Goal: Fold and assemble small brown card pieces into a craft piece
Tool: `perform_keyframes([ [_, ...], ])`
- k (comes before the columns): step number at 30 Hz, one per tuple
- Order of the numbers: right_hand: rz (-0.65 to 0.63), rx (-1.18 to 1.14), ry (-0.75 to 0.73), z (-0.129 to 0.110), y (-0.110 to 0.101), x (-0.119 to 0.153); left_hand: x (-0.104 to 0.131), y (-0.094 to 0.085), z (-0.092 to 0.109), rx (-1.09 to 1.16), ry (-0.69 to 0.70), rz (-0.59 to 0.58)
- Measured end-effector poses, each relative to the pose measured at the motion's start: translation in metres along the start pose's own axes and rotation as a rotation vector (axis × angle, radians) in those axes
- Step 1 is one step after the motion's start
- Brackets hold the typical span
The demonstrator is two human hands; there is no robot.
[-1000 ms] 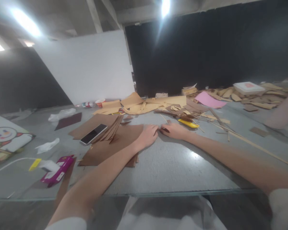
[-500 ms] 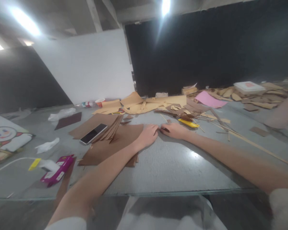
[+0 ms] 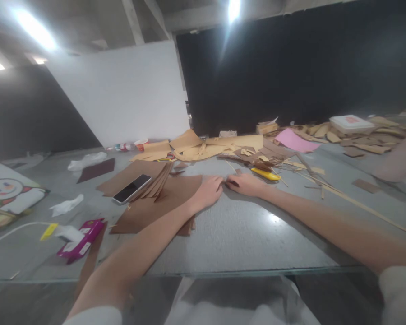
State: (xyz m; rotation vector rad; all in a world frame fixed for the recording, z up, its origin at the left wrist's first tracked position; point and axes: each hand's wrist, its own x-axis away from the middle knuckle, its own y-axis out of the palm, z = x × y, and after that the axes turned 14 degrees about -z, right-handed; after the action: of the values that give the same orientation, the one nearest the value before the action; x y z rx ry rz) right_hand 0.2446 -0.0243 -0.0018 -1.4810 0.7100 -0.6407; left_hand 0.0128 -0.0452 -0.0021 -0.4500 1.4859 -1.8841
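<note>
Brown sheets (image 3: 169, 194): stacked beside your left hand (image 3: 209, 190). Both hands: fingers curled, nearly meeting on the grey table (image 3: 243, 243); anything held cannot be told. Yellow tool (image 3: 265, 174): near your right hand (image 3: 246, 184).

Brown sheets (image 3: 169, 194) lie flat in two overlapping, uneven piles, the farther one fanned along its right edge. To their right lies a slim yellow tool (image 3: 265, 174), perhaps a cutter, slightly aslant.

L hand (image 3: 209, 190) & R hand (image 3: 246, 184) on grey tbl (image 3: 237, 243), nearly touching. Phone (image 3: 132, 189) on brn sheets (image 3: 137, 169); yel item (image 3: 265, 174) nr R hand.
</note>
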Motion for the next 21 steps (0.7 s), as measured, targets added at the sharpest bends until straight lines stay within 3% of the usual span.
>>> perform_keyframes([
  [21, -0.015, -0.011, 0.012, 0.0014, 0.0016, -0.0021, -0.0008, 0.0023, -0.0031, -0.032, -0.009, -0.008],
])
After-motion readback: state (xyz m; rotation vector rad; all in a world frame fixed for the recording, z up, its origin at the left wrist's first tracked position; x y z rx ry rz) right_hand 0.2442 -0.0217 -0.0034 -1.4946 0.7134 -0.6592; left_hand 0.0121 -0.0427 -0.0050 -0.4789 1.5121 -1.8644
